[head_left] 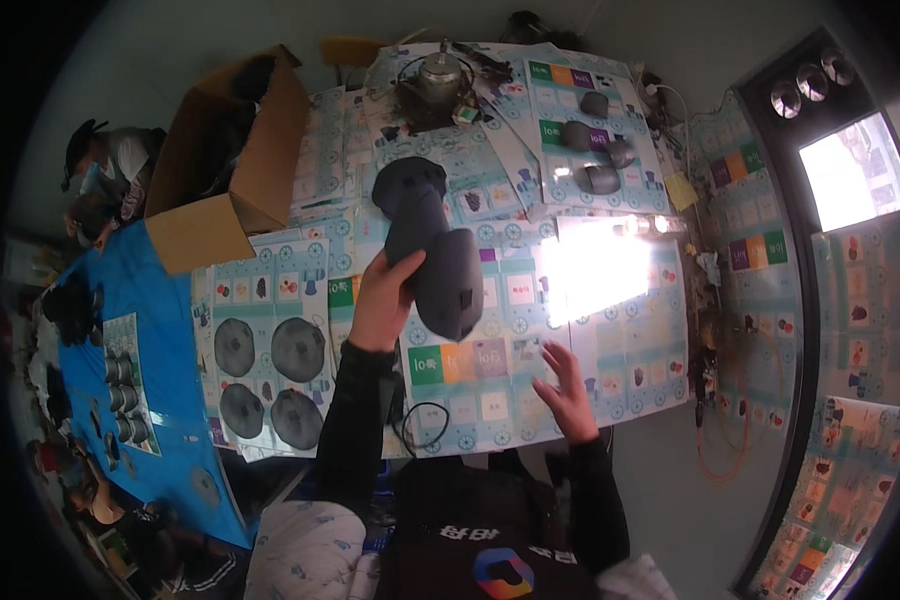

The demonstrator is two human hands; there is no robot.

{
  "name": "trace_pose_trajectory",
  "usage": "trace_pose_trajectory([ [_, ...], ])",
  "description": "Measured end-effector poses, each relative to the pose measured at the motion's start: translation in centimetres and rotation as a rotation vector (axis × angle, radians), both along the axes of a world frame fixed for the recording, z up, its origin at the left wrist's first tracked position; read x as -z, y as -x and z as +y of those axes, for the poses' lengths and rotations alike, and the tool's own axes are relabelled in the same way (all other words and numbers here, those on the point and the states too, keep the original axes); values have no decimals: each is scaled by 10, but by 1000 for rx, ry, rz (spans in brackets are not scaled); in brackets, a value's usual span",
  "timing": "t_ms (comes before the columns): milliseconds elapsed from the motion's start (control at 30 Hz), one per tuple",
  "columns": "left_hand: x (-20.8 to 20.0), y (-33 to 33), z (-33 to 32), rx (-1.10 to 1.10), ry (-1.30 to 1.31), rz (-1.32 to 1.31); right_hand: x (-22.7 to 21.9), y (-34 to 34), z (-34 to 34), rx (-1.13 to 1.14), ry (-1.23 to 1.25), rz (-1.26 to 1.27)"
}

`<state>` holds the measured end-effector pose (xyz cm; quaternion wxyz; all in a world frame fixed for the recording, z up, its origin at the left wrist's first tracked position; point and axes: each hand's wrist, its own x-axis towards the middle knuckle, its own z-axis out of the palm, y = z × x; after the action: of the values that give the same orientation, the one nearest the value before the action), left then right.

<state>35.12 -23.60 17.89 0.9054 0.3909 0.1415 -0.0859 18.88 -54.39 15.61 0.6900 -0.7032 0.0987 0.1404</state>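
My left hand (pixel 378 305) is closed around a bundle of dark grey rounded pieces (pixel 448 285), held above the table. They look moulded and overlap one another, with small dark notches at their ends; I cannot tell their exact kind. The thumb presses on the side of the bundle. To the right and nearer to me, my right hand (pixel 568 395) hovers over the table's front edge, its fingers apart and holding nothing. Several similar dark grey domed pieces (pixel 298 349) lie in two rows on the table to the left of my left hand.
Patterned sheets cover the table (pixel 620 370). More grey pieces (pixel 600 179) lie at the far right, and a metal kettle (pixel 440 80) stands at the back. An open cardboard box (pixel 205 228) holds dark items. A blue-covered table (pixel 175 390) with people beside it is at left.
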Motion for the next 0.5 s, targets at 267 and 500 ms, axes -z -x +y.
trace_pose_trajectory([
  [267, -12, 195, -37, -335, 4, 274, 60, -36, 13, -189, -344, 365],
  [500, -43, 319, -43, -476, -318, 356, 108, -76, -73, -100, 280, -107],
])
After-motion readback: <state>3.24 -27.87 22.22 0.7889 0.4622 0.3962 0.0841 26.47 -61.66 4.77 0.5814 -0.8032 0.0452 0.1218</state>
